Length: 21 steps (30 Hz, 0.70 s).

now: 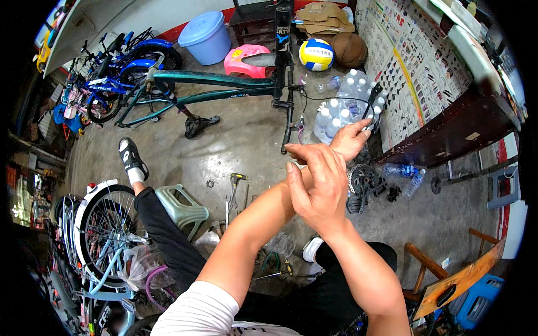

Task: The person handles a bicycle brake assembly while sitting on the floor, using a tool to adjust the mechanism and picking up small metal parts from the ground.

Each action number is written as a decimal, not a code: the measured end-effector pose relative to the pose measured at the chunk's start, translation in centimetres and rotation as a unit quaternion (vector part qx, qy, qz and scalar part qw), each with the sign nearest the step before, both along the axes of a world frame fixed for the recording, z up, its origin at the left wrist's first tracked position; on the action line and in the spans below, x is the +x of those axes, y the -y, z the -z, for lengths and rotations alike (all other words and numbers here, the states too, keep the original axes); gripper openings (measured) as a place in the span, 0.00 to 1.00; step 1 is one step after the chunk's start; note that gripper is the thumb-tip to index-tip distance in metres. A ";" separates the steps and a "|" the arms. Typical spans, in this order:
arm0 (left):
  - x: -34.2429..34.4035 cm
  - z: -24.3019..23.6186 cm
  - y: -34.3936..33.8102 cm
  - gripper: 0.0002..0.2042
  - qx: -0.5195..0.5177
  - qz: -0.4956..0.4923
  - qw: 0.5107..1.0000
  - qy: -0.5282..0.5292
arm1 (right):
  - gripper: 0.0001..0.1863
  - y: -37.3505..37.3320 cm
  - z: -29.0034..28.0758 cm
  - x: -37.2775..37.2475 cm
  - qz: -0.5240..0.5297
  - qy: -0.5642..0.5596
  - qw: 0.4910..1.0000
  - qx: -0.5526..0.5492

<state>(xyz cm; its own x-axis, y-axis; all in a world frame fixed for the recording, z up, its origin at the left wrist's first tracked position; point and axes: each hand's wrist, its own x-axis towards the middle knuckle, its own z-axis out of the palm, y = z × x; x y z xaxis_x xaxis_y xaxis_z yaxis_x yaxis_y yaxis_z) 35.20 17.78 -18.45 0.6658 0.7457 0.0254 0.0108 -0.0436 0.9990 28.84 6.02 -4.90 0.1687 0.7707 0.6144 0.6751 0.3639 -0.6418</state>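
Note:
My left hand (352,139) reaches right on an outstretched arm, its fingers closed around a slim black lever-like part (372,102). A thin black cable curves from that part to the handlebar (289,115) of a dark green bicycle frame (218,84). The frame appears upside down, saddle (200,126) near the floor and no wheels in it. Crossing over my left forearm, my right hand (322,185) is open, thumb and fingers apart, nothing in it. Whether it touches the left wrist cannot be told. A greasy crankset (361,182) lies just right of my hands.
Wrapped water bottles (347,106) stand beyond my left hand. A hammer (234,180) and wrenches lie on the floor near a green plastic stool (182,207). A wheel (112,235) is at left, a wooden stool (459,280) at right. Balls (316,54) and a blue bucket (206,39) sit behind.

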 end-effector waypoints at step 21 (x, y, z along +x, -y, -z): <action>-12.3 4.5 13.2 0.23 -0.349 -0.038 0.934 0.066 | 0.08 2.7 3.1 -2.8 -0.215 0.126 0.963 -0.105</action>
